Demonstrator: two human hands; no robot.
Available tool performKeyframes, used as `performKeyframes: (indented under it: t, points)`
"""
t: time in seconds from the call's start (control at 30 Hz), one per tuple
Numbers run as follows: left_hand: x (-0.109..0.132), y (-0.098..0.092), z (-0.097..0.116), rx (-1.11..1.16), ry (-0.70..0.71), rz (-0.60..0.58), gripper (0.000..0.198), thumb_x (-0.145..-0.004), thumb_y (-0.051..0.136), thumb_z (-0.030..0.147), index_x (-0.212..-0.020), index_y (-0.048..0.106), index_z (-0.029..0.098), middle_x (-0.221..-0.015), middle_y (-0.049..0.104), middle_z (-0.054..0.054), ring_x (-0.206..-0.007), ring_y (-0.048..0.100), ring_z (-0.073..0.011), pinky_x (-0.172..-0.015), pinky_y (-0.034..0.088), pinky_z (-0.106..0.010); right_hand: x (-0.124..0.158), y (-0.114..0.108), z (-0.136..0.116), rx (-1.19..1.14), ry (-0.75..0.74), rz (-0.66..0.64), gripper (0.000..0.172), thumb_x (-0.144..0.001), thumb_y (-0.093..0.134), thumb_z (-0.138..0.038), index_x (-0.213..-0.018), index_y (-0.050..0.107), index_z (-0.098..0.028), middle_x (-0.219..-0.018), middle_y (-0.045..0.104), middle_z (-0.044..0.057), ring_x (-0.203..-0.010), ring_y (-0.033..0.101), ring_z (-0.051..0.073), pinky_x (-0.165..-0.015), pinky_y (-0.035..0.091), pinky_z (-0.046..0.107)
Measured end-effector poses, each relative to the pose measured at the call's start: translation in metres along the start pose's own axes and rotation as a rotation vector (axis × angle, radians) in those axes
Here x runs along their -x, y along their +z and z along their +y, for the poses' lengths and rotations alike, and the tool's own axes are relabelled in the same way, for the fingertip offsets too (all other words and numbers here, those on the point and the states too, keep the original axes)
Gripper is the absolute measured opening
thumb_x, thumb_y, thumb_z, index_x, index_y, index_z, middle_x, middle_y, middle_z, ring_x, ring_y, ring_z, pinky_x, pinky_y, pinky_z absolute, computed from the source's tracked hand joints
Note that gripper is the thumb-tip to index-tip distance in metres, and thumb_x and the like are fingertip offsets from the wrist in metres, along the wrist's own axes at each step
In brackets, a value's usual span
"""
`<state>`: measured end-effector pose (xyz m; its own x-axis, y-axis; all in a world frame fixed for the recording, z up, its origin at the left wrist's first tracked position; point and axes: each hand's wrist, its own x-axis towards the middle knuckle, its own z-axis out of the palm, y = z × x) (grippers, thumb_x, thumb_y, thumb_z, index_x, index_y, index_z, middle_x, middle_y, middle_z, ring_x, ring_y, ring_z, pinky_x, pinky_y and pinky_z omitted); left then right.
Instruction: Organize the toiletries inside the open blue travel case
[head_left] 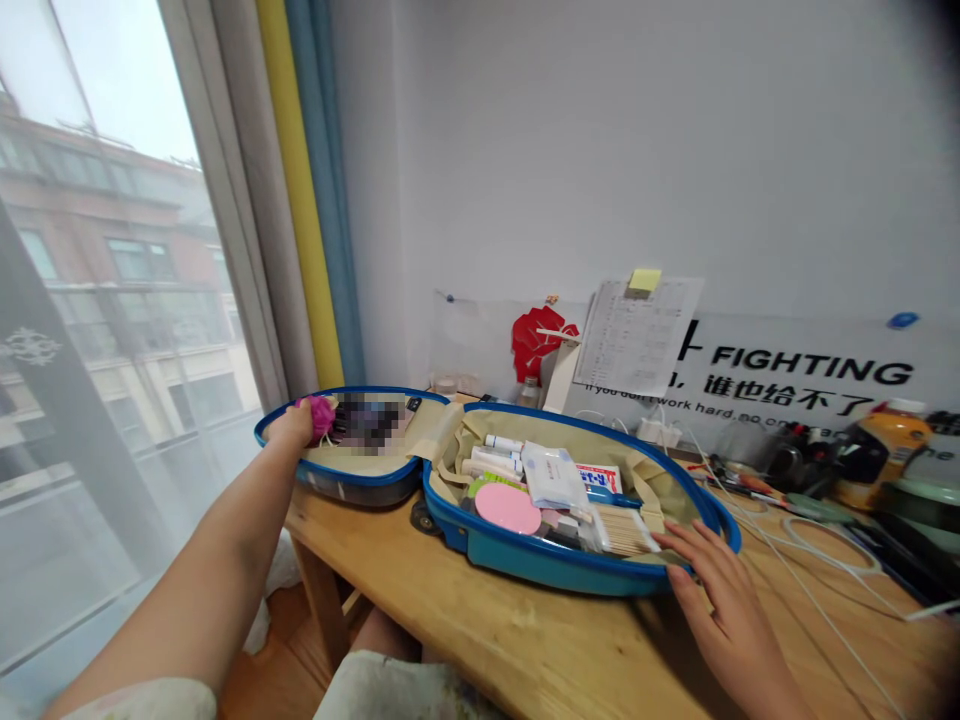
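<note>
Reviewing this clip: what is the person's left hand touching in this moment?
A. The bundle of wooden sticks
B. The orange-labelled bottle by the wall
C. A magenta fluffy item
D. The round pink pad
C. The left hand is against the magenta fluffy item in the shallower half of the open blue case, while the round pink pad lies in the other half, away from it.

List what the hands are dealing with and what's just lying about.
With the hands: left hand on a pink puff in the lid of an open blue wheeled case; right hand beside its rim; white tubes, a round pink sponge, bundled wooden sticks inside.

Lying about: wooden table, orange-labelled bottle, white cable, FIGHTING poster.
</note>
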<state>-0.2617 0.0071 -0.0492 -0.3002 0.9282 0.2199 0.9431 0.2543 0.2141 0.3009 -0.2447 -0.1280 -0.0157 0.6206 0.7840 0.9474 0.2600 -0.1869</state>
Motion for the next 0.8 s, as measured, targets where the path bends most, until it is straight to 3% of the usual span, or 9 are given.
performKeyframes:
  t: [0.23,0.37,0.43,0.5,0.53,0.6,0.7,0.8]
  points:
    - [0.007,-0.022,0.012,-0.053,-0.066,0.062,0.038,-0.089,0.027,0.017,-0.116,0.052,0.008,-0.114,0.060,-0.026,-0.098,0.064,-0.0336,-0.077,0.049,-0.041,0.000,-0.001,-0.004,-0.042,0.054,-0.033,0.040,-0.088,0.037,-0.049,-0.105,0.064,-0.024,-0.114,0.064,0.008,-0.123,0.048,0.029,-0.096,0.044,0.052]
    - [0.011,-0.045,0.049,0.082,0.060,0.212,0.030,-0.091,0.034,0.028,-0.112,0.051,0.012,-0.110,0.063,-0.020,-0.101,0.062,-0.0323,-0.083,0.048,-0.041,0.001,-0.001,-0.006,-0.062,0.080,-0.020,0.041,-0.088,0.037,-0.050,-0.105,0.064,-0.024,-0.115,0.064,0.009,-0.124,0.047,0.029,-0.098,0.042,0.053]
    - [0.019,-0.056,0.083,0.230,0.153,0.253,0.025,-0.090,0.041,0.029,-0.108,0.051,0.015,-0.106,0.064,-0.015,-0.103,0.061,-0.0299,-0.087,0.047,-0.040,0.000,-0.001,-0.007,-0.075,0.090,-0.033,0.041,-0.088,0.037,-0.050,-0.106,0.064,-0.024,-0.116,0.063,0.008,-0.124,0.047,0.029,-0.099,0.041,0.052]
    - [0.033,-0.062,0.125,0.457,0.227,0.223,0.020,-0.089,0.045,0.026,-0.106,0.050,0.017,-0.106,0.064,-0.012,-0.104,0.060,-0.0261,-0.089,0.047,-0.038,0.000,-0.002,-0.008,-0.083,0.097,-0.041,0.041,-0.088,0.038,-0.050,-0.106,0.064,-0.025,-0.116,0.063,0.008,-0.124,0.046,0.028,-0.099,0.041,0.052]
    - [0.044,-0.062,0.148,0.609,0.258,0.162,0.019,-0.089,0.046,0.024,-0.106,0.049,0.017,-0.109,0.062,-0.011,-0.102,0.061,-0.0237,-0.087,0.049,-0.037,0.000,-0.002,-0.009,-0.086,0.100,-0.041,0.041,-0.088,0.038,-0.050,-0.106,0.064,-0.025,-0.117,0.063,0.008,-0.125,0.046,0.028,-0.099,0.040,0.053]
    - [0.068,-0.056,0.196,0.984,0.260,-0.082,0.018,-0.091,0.043,0.020,-0.108,0.046,0.016,-0.114,0.058,-0.011,-0.094,0.064,-0.0194,-0.079,0.053,-0.035,0.000,-0.001,-0.009,-0.090,0.104,-0.030,0.041,-0.089,0.037,-0.051,-0.106,0.064,-0.025,-0.116,0.062,0.008,-0.125,0.045,0.029,-0.099,0.040,0.054]
    - [0.108,-0.036,0.265,1.090,0.308,-0.275,0.011,-0.094,0.042,0.020,-0.103,0.045,0.017,-0.103,0.061,-0.007,-0.078,0.067,-0.0122,-0.067,0.055,-0.026,0.000,-0.001,-0.009,-0.098,0.099,-0.019,0.042,-0.089,0.037,-0.052,-0.106,0.064,-0.025,-0.116,0.063,0.008,-0.124,0.046,0.029,-0.099,0.039,0.054]
    - [0.144,-0.012,0.319,1.130,0.350,-0.438,0.004,-0.093,0.045,0.019,-0.096,0.046,0.017,-0.091,0.061,-0.002,-0.071,0.067,-0.0100,-0.062,0.055,-0.023,-0.001,-0.002,-0.011,-0.100,0.096,-0.031,0.041,-0.089,0.037,-0.051,-0.106,0.064,-0.025,-0.116,0.062,0.009,-0.124,0.046,0.029,-0.099,0.039,0.054]
